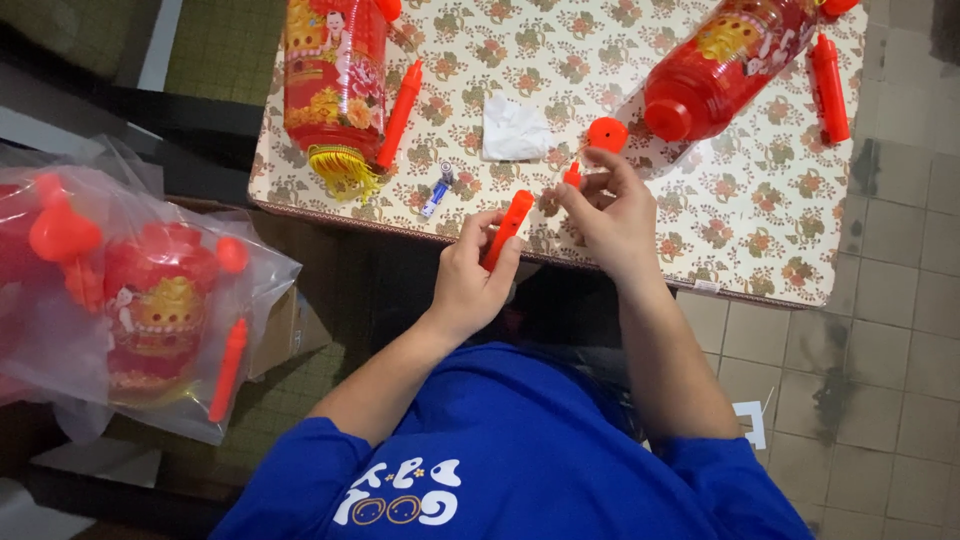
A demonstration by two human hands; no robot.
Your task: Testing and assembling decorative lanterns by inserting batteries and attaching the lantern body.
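My left hand (470, 275) grips a red plastic stick handle (508, 226) at the near edge of a table with a flowered cloth (760, 220). My right hand (612, 215) pinches a small red piece (572, 176) just to the right of the handle's top. A round red cap (607, 133) lies on the cloth right above my right fingers. A red lantern (725, 62) lies tilted beyond it, its open end toward the cap.
Another red lantern (335, 85) with a yellow fringe and a red stick (399, 112) lies at the table's left. A white tissue (513, 130) and a small blue-and-silver part (437, 190) sit mid-table. A further red stick (829, 88) lies far right. Clear bags holding red lanterns (150, 300) rest at my left.
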